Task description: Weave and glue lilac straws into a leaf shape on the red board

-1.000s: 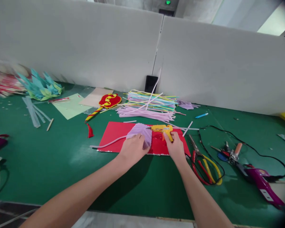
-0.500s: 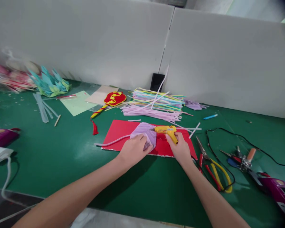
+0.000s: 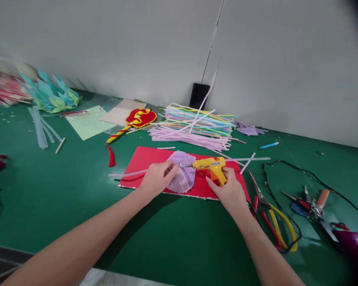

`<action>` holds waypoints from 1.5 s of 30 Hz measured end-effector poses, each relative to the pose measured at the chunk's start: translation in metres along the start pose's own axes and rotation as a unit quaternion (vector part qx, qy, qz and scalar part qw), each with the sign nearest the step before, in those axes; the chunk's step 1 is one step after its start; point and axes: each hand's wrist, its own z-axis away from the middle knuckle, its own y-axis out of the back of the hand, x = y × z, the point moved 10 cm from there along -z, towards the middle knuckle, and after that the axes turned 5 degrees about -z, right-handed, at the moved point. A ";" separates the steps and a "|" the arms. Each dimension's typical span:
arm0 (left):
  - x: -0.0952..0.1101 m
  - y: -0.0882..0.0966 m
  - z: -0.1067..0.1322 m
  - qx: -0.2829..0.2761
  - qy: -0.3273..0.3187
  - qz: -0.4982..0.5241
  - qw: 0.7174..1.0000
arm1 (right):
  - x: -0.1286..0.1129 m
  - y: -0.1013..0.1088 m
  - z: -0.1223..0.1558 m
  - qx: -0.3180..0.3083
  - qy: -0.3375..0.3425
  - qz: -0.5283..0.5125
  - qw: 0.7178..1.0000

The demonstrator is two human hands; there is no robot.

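A lilac pad of glued straws [image 3: 183,176] lies on a red sheet [image 3: 146,157] on the green table. My left hand [image 3: 157,178] rests on the pad's left side, fingers curled and pinching a pale straw that trails off to the left. My right hand [image 3: 231,192] grips the handle of a yellow glue gun [image 3: 210,165]. Its nozzle points left and touches the pad's upper edge, close to my left fingertips.
A pile of coloured straws [image 3: 197,127] lies behind the red sheet. Pliers with red and yellow handles [image 3: 271,220], scissors, a black cable and a purple tool [image 3: 350,240] are at right. A red and yellow ornament [image 3: 137,119], paper sheets and a teal craft [image 3: 52,95] sit at left.
The lilac pad has turned so its rounded edge faces me. My left hand moved from its lower edge to its left side. The glue gun's nozzle now meets the pad.
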 end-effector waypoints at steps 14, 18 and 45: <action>-0.011 -0.004 -0.003 -0.001 0.061 0.123 0.991 | -0.025 -0.002 0.003 0.035 0.094 0.005 0.995; -0.011 -0.005 -0.003 0.000 0.056 0.127 0.990 | -0.028 0.000 0.004 0.051 0.120 0.023 0.991; -0.012 -0.008 -0.001 -0.006 0.053 0.108 0.993 | -0.029 0.000 0.004 0.043 0.137 0.022 0.989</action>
